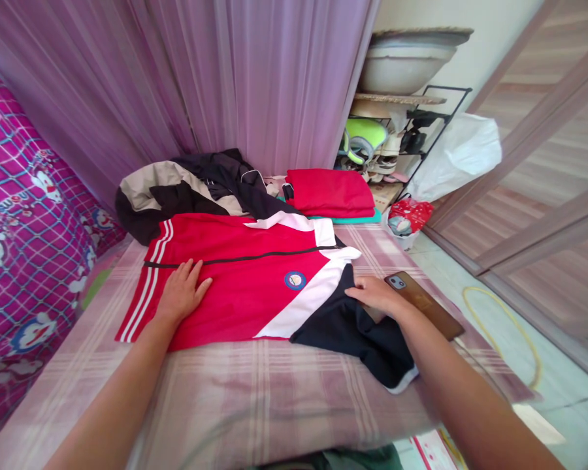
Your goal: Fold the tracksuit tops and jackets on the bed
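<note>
Forearms (pixel 122 378) cross checked cloth (pixel 225 398); jacket (pixel 240 297) runs nine-to-three, collar (pixel 325 232) last (left grip (pixel 182 292) spread, right grip (pixel 376 295) pinching sleeve (pixel 330 323)); curtain (pixel 274 78) at twelve.

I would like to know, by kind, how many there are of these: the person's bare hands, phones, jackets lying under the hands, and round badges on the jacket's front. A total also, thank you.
Bare hands: 2 (left hand, right hand)
Phone: 1
Red jacket: 1
Round badge: 1
Total: 5
</note>
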Tool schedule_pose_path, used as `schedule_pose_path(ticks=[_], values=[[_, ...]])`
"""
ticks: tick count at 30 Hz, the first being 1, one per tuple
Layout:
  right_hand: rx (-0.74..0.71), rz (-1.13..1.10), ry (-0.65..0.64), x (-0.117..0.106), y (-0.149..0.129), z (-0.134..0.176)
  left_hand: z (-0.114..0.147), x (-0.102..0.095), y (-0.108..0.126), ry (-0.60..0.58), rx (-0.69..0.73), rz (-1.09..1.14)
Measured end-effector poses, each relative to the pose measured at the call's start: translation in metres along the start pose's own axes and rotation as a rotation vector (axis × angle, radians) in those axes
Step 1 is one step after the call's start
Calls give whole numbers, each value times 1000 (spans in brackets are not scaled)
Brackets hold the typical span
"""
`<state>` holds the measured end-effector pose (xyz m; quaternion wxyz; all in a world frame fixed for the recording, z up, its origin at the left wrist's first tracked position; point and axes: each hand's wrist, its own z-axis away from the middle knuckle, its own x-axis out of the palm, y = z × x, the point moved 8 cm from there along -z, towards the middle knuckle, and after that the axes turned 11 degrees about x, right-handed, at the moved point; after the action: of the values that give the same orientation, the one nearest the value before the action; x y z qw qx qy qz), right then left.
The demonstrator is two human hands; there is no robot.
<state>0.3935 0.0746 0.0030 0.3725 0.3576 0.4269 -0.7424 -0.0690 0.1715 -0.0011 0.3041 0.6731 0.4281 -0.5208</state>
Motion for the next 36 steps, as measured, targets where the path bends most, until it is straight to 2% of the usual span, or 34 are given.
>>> schedule_pose_path(ticks=[4,6,8,11,12,14,16,18,20,23,28,31,33,36], values=[[156,121,5,0,23,4,0,2,1,-19,-19,-11],[179,222,35,-7,22,9,0,4,1,-34,-28,-20],[176,307,124,-21,6,16,0,4,2,-35,-29,-22],[171,315,327,-45,-36,28,-1,-1,4,-20,-26,-4],[134,286,365,-48,-55,30,-1,-4,5,-8,-18,9],[-57,202,374,-40,-100,29,-1,-11,9,21,26,49],[-316,162,336,-20,-140,26,-1,-15,13,33,94,105],[-454,202,253,9,-159,15,0,-14,16,21,151,167],[-449,264,158,36,-156,0,1,-11,16,2,165,204],[-388,291,127,56,-139,-14,2,-8,15,-22,129,198],[-360,302,211,59,-130,-17,1,-5,9,-58,43,210],[-326,307,258,58,-129,-18,-2,-4,-3,-70,-75,216],[-306,312,275,59,-128,-20,-7,-3,-9,-101,-147,191],[-288,315,294,60,-127,-21,-18,-6,-11,-151,-181,126]])
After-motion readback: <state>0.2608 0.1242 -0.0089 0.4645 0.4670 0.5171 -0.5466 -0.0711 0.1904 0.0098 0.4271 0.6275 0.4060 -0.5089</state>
